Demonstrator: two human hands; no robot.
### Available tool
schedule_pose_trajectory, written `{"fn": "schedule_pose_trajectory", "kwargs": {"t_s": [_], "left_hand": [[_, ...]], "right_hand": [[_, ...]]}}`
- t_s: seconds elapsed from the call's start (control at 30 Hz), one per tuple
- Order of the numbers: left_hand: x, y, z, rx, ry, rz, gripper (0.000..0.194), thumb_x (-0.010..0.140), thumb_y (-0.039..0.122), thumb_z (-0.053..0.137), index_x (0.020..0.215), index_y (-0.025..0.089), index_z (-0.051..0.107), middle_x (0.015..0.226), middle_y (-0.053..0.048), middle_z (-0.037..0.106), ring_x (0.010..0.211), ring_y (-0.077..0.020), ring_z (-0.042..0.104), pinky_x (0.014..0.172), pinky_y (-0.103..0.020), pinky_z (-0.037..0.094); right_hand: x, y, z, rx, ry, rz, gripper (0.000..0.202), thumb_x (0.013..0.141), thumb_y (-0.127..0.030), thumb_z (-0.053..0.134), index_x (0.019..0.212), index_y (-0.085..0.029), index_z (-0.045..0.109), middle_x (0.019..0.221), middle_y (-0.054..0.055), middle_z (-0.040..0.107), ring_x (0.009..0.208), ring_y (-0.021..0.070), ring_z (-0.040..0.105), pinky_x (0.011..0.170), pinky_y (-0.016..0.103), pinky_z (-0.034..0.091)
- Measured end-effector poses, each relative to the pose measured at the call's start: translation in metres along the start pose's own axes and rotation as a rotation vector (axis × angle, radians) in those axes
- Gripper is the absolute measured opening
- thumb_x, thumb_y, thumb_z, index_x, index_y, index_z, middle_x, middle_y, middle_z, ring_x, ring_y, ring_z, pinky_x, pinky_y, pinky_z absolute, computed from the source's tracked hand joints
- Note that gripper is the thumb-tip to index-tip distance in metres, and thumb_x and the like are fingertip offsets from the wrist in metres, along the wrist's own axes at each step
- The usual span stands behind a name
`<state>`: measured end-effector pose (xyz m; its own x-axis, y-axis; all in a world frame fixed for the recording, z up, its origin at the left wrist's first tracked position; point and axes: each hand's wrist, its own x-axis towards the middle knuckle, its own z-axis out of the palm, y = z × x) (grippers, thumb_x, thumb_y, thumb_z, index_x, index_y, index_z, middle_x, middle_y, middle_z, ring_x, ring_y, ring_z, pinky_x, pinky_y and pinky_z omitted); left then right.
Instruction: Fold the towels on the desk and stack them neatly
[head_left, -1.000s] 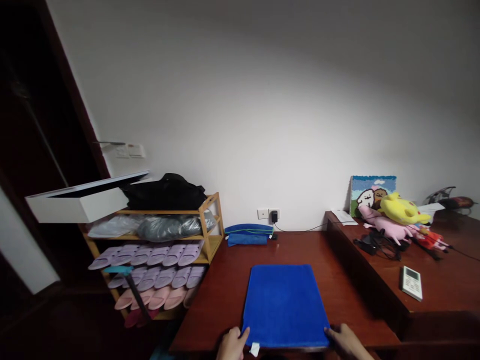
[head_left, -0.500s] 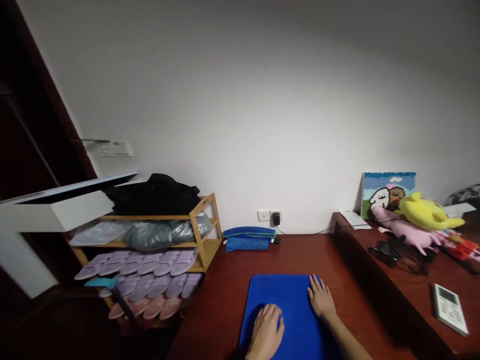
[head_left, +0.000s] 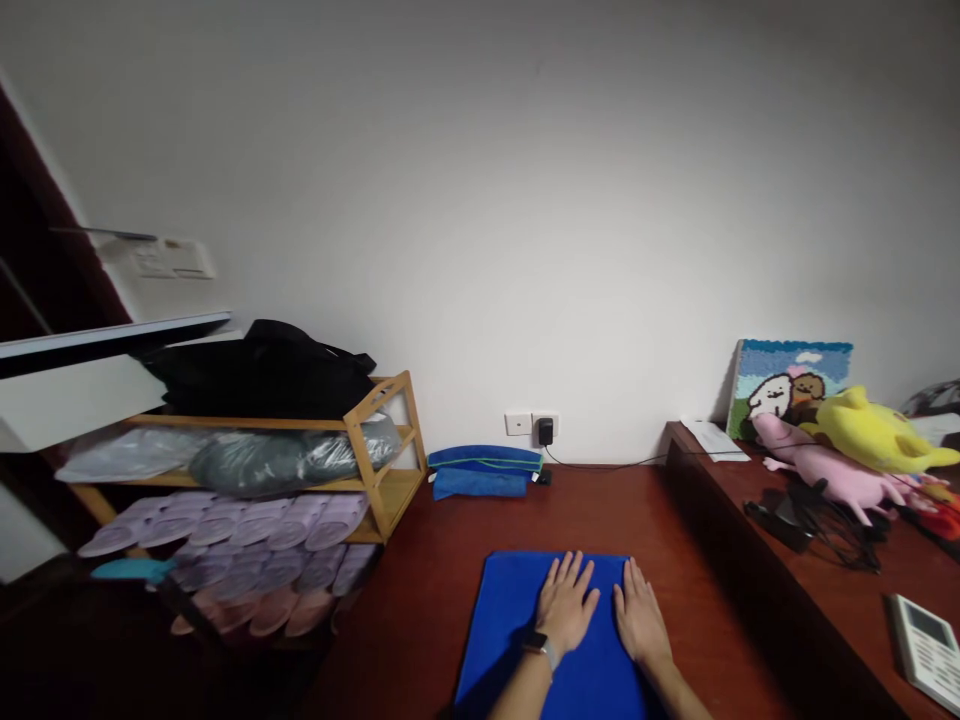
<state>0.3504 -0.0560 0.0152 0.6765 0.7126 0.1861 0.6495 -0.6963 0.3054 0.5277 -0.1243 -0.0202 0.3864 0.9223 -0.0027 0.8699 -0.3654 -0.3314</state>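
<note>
Blue cloth (head_left: pixel 499 600) lay flat on the table (head_left: pixel 600 515), and the left hand (head_left: pixel 567 606) had moved up near the right hand (head_left: pixel 643 617), both open, slightly apart, seemingly pressing its far part.

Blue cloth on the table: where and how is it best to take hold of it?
I would pinch the blue cloth by its far left corner, coming from the left side: it lies flat and thin, so an edge must be lifted, and this corner is uncovered.
</note>
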Motion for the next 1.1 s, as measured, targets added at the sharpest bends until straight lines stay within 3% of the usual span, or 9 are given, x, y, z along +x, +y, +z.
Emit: {"fn": "schedule_pose_trajectory", "kwargs": {"t_s": [0.27,0.33,0.4,0.47,0.57,0.73,0.83,0.93,1.1], "left_hand": [[-0.055,-0.132,-0.056,0.151,-0.043,-0.354,0.074,0.103,0.061,0.019,0.161,0.017,0.029,0.168,-0.009,0.028,0.156,-0.0243,0.024,0.127,-0.047,0.023],[-0.07,-0.152,-0.065,0.139,-0.064,-0.371,0.076,0.103,0.06,0.02,0.161,0.013,0.028,0.167,-0.011,0.028,0.155,-0.0237,0.025,0.127,-0.046,0.025],[-0.08,-0.16,-0.072,0.147,-0.044,-0.381,0.074,0.104,0.057,0.02,0.16,0.01,0.029,0.166,-0.012,0.029,0.155,-0.0241,0.025,0.127,-0.046,0.025],[-0.081,-0.154,-0.076,0.168,0.057,-0.375,0.068,0.105,0.05,0.02,0.16,0.011,0.029,0.166,-0.012,0.03,0.155,-0.024,0.025,0.127,-0.046,0.025],[-0.067,-0.117,-0.073,0.167,0.216,-0.272,0.06,0.107,0.043,0.018,0.161,0.018,0.03,0.167,-0.008,0.032,0.154,-0.0224,0.027,0.127,-0.045,0.028],[-0.03,-0.011,-0.031,0.057,0.075,0.074,0.058,0.107,0.048,0.023,0.161,0.027,0.029,0.168,-0.001,0.031,0.155,-0.0184,0.026,0.128,-0.041,0.026],[-0.02,0.027,-0.003,-0.005,-0.009,0.102,0.062,0.106,0.053,0.022,0.162,0.027,0.026,0.168,-0.002,0.031,0.156,-0.019,0.025,0.129,-0.042,0.024],[-0.025,0.022,0.005,0.001,-0.039,0.054,0.063,0.106,0.052,0.018,0.162,0.026,0.025,0.169,-0.003,0.029,0.156,-0.0206,0.022,0.13,-0.045,0.021],[-0.055,-0.053,-0.025,0.116,-0.035,-0.162,0.069,0.105,0.056,0.016,0.163,0.02,0.024,0.169,-0.007,0.027,0.157,-0.0237,0.022,0.129,-0.048,0.021]], "right_hand": [[-0.003,-0.003,-0.002,-0.011,0.02,0.019,0.076,0.1,-0.046,0.009,0.16,-0.001,0.022,0.169,0.013,0.023,0.157,0.0222,0.019,0.129,0.04,0.015],[-0.004,-0.004,-0.004,-0.021,0.01,0.022,0.076,0.1,-0.045,0.009,0.16,0.0,0.022,0.169,0.014,0.023,0.157,0.0231,0.019,0.128,0.04,0.016],[-0.005,-0.005,-0.005,-0.032,0.034,0.018,0.074,0.1,-0.043,0.01,0.161,-0.002,0.021,0.17,0.012,0.021,0.157,0.0237,0.017,0.128,0.04,0.017],[-0.007,-0.006,-0.005,-0.035,0.081,-0.013,0.071,0.1,-0.041,0.011,0.162,-0.008,0.019,0.171,0.006,0.017,0.158,0.0242,0.013,0.128,0.042,0.018],[-0.007,-0.007,-0.006,-0.028,0.081,-0.058,0.068,0.101,-0.041,0.013,0.163,-0.014,0.022,0.171,0.002,0.018,0.158,0.0243,0.012,0.128,0.044,0.02],[-0.003,-0.004,-0.005,-0.028,-0.008,-0.043,0.071,0.1,-0.042,0.013,0.161,-0.008,0.025,0.17,0.006,0.022,0.157,0.0248,0.016,0.128,0.041,0.018],[-0.001,-0.002,-0.003,-0.013,0.0,-0.059,0.07,0.1,-0.041,0.016,0.161,-0.008,0.027,0.169,0.007,0.023,0.157,0.0237,0.015,0.128,0.041,0.016],[-0.002,-0.001,-0.003,-0.002,0.009,-0.054,0.07,0.1,-0.041,0.015,0.161,-0.007,0.026,0.169,0.007,0.024,0.157,0.0233,0.016,0.128,0.04,0.016],[-0.004,-0.005,-0.007,-0.019,-0.005,-0.028,0.073,0.101,-0.044,0.011,0.161,-0.005,0.022,0.17,0.008,0.021,0.157,0.0235,0.015,0.128,0.038,0.014]]}}
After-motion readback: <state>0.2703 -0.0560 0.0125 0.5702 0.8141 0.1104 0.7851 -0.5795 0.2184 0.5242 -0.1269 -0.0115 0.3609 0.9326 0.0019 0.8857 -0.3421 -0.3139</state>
